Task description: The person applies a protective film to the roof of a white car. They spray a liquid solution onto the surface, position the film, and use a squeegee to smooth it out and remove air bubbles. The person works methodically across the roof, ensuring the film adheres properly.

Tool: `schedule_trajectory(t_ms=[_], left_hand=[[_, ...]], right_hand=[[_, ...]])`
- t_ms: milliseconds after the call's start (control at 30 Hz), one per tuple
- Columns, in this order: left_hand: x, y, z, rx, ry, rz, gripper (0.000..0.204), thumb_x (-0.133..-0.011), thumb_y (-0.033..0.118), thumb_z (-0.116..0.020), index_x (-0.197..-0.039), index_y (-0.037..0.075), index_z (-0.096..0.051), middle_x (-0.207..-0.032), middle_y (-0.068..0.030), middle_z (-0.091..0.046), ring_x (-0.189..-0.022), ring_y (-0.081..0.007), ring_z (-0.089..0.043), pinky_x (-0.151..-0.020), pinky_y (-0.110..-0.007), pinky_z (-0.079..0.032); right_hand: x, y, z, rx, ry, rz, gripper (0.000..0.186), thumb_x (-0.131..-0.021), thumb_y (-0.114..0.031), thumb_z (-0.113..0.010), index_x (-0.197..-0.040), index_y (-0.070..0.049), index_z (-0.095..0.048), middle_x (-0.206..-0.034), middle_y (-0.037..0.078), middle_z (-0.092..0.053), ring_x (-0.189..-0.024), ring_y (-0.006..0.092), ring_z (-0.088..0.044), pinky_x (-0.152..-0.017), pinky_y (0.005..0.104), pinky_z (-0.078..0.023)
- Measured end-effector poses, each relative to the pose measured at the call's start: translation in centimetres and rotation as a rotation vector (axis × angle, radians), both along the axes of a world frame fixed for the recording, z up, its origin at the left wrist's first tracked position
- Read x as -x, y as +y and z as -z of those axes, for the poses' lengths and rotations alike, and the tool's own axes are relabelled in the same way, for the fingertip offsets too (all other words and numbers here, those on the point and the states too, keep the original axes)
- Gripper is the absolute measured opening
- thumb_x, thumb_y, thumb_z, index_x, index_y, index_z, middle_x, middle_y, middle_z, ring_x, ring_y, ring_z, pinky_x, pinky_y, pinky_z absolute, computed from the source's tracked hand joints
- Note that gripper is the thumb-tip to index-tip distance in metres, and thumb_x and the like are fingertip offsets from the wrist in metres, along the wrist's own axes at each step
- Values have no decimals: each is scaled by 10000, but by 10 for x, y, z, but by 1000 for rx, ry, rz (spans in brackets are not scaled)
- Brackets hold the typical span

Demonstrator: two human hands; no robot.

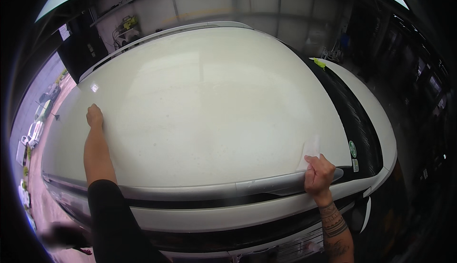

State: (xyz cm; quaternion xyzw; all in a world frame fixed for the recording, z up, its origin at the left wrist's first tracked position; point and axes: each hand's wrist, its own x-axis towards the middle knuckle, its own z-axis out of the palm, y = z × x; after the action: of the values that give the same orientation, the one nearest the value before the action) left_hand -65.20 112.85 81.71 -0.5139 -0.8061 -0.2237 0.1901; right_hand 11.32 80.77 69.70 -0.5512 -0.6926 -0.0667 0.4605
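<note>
Car roof, broad, glossy, cream-white metal [214, 106]: fills the middle of the view, with faint specks and soft reflections.
Left hand, bare [94, 115], below a black fabric sleeve [112, 215]: over the left part of the roof, fingers curled into a fist; whether it pinches anything or touches the paint, cannot tell.
Right hand, bare [319, 175], with tattooed forearm [337, 225]: at the near right corner of the roof, by the long silver roof rail [190, 192], fingers pinched together on a thin, whitish, translucent sheet [312, 145].
Sheet: visible just beyond the right fingers, against the roof (its full outline is lost in the pale paint).
Windscreen, curved, black [345, 106]: right of the roof, bearing an oval green sticker [352, 148] near its lower end.
Tag, small, yellow-green [319, 63]: at the windscreen's far end.
</note>
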Motion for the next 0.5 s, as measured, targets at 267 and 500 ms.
schedule_trajectory(t_ms=[267,500], left_hand=[[-570,6,72,121,140,885,211,-868,108,-489,-841,3,-670,-946,-236,-664,-848,-396,-665,-738,-466,-546],[-391,17,40,145,135,527,199,-869,71,-495,-868,-24,-670,-940,-245,-665,-868,-405,-667,-732,-465,-556]], right_hand=[[-8,1,-7,51,-40,-2,199,-755,-68,-493,-840,13,-654,-639,189,-528,-526,357,-535,-489,418,-423],[-16,-1,-2,-3,-27,-1,208,-755,-57,-480,-841,18,-654,-653,190,-539,-535,357,-527,-509,423,-413]])
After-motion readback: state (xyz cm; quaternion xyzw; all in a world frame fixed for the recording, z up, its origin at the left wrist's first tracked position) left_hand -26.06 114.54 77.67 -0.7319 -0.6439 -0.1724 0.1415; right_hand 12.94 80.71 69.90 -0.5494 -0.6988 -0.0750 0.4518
